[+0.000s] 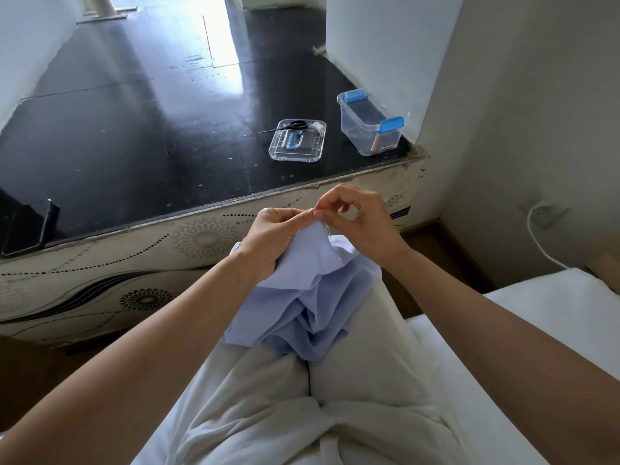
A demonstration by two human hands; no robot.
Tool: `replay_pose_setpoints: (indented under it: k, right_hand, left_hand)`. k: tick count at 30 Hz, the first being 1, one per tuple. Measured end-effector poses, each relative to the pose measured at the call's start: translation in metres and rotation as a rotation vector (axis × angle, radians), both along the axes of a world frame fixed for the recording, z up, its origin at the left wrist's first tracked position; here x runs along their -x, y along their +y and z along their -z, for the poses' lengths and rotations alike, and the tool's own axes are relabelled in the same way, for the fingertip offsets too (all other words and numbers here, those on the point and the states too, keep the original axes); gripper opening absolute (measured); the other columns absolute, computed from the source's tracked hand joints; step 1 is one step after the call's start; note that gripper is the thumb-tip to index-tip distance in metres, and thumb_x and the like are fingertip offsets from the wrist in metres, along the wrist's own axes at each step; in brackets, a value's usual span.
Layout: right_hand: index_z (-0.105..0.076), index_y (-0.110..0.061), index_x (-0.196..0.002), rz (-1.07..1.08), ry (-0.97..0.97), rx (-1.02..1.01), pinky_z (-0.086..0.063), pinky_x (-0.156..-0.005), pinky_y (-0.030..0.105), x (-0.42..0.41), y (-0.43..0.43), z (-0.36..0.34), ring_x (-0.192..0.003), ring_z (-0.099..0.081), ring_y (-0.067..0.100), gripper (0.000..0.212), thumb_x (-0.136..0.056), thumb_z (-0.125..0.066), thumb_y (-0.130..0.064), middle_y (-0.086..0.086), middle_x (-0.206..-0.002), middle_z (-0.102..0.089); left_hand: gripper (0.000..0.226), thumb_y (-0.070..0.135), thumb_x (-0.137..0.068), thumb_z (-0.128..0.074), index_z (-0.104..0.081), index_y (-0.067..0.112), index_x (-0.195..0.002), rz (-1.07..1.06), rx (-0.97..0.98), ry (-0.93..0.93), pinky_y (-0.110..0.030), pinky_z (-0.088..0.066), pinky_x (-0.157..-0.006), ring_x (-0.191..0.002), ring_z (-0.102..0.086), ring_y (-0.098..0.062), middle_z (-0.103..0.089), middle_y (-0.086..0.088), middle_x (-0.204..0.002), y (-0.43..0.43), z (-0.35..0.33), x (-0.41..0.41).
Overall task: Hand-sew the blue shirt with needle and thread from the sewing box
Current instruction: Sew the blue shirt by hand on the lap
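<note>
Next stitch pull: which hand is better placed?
Right. The right hand pinches at the top fold of the shirt, seemingly on the needle, which is too small to confirm. The left hand grips the bunched cloth, steadying it.

On the desk (134, 129) ahead of me, the tray (295, 157) sits just left of the box (369, 129), with scissors (297, 125) and a spool (320, 128) in it at its far edge. A phone (28, 226) lies at the desk's near left edge. The shirt (302, 297) rests on my lap (335, 397), before the desk.
</note>
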State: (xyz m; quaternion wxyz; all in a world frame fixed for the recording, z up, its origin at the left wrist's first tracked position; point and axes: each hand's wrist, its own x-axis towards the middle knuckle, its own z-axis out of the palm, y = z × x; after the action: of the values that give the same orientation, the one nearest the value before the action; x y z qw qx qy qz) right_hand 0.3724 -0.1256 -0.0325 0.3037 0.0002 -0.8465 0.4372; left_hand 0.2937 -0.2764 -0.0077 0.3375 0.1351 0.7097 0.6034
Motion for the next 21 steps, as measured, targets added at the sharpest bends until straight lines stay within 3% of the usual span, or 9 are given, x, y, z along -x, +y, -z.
replay_pose_setpoints:
  k: [4, 8, 10, 12, 15, 18, 21]
  right_hand:
    - [-0.069, -0.004, -0.084, 0.013, 0.088, -0.052, -0.051, -0.075, 0.023, 0.003, -0.004, 0.002, -0.088, -0.051, 0.008, 0.016, -0.086, -0.070, -0.020, 0.003, -0.093, -0.054]
    - [-0.068, 0.001, -0.084, -0.172, 0.109, -0.093, -0.050, -0.078, 0.032, 0.003, -0.015, -0.005, -0.088, -0.056, 0.016, 0.015, -0.087, -0.069, -0.014, 0.014, -0.092, -0.060]
    - [-0.067, 0.003, -0.088, -0.323, -0.043, 0.032, -0.052, -0.081, 0.033, 0.000, -0.020, -0.011, -0.088, -0.061, 0.023, 0.011, -0.088, -0.068, -0.008, 0.016, -0.092, -0.065]
    - [-0.063, 0.005, -0.094, -0.513, -0.254, 0.354, -0.054, -0.083, 0.032, -0.006, -0.018, -0.018, -0.085, -0.066, 0.025, 0.008, -0.090, -0.064, -0.002, 0.019, -0.090, -0.068]
    - [-0.061, 0.000, -0.097, -0.878, -0.553, 0.762, -0.057, -0.080, 0.030, -0.018, -0.007, -0.023, -0.081, -0.068, 0.020, 0.011, -0.091, -0.060, -0.009, 0.011, -0.088, -0.070]
    - [-0.059, -0.002, -0.098, -1.242, -0.928, 0.796, -0.058, -0.074, 0.028, -0.025, 0.004, -0.027, -0.077, -0.070, 0.017, 0.012, -0.091, -0.061, -0.011, 0.008, -0.087, -0.072]
    - [-0.059, -0.005, -0.099, -1.339, -1.098, 0.706, -0.058, -0.071, 0.026, -0.032, 0.010, -0.026, -0.074, -0.071, 0.014, 0.013, -0.092, -0.062, -0.015, 0.006, -0.085, -0.072]
  left_hand:
    - [0.024, 0.032, -0.086, -0.073, -0.076, 0.008, -0.084, -0.020, 0.097, 0.046, -0.034, -0.047, -0.064, -0.069, -0.056, -0.024, -0.066, -0.015, -0.080, 0.001, 0.004, 0.002]
    - [0.025, 0.030, -0.092, -0.067, -0.074, 0.012, -0.077, -0.106, 0.136, 0.023, -0.029, -0.049, -0.060, -0.064, -0.060, -0.022, -0.068, -0.008, -0.070, 0.004, 0.008, 0.007]
    - [0.024, 0.025, -0.093, -0.066, -0.072, 0.010, -0.075, -0.117, 0.075, -0.066, -0.024, -0.050, -0.052, -0.055, -0.061, -0.019, -0.067, -0.007, -0.062, 0.003, 0.008, 0.007]
    - [0.022, 0.024, -0.093, -0.065, -0.072, 0.010, -0.078, -0.099, 0.020, -0.109, -0.024, -0.050, -0.051, -0.052, -0.060, -0.017, -0.067, -0.007, -0.061, 0.002, 0.008, 0.008]
    - [0.016, 0.025, -0.091, -0.067, -0.073, 0.011, -0.090, -0.164, -0.008, -0.160, -0.033, -0.055, -0.069, -0.068, -0.064, -0.022, -0.071, -0.010, -0.079, -0.002, 0.009, 0.014]
    - [0.018, 0.027, -0.087, -0.072, -0.073, 0.012, -0.098, -0.251, -0.006, -0.222, -0.042, -0.056, -0.083, -0.084, -0.065, -0.026, -0.071, -0.013, -0.099, -0.005, 0.009, 0.019]
    - [0.016, 0.026, -0.086, -0.073, -0.073, 0.014, -0.096, -0.264, -0.031, -0.223, -0.039, -0.057, -0.079, -0.086, -0.064, -0.025, -0.071, -0.011, -0.099, -0.004, 0.009, 0.019]
